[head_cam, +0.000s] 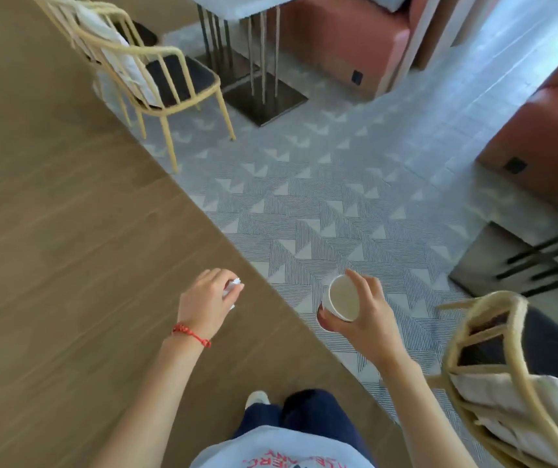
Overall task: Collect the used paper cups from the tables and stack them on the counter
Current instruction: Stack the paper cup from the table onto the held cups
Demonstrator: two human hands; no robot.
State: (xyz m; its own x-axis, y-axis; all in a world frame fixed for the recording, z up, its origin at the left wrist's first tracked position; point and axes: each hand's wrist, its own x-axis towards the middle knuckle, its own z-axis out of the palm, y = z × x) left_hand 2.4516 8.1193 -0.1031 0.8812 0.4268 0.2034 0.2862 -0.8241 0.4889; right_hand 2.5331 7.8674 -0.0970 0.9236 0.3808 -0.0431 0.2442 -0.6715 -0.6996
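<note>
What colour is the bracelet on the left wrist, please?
Red; the bracelet shows clearly in the head view.

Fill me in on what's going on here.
A person is standing at the edge of a wooden table, seen from a head camera. The right hand grips a paper cup, tilted so its open mouth faces the camera, out over the patterned floor. The left hand holds a crumpled white paper scrap above the tabletop. No counter is in view.

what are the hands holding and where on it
Right hand grips a paper cup around its side wall near the rim. Left hand clutches crumpled white paper.
</note>
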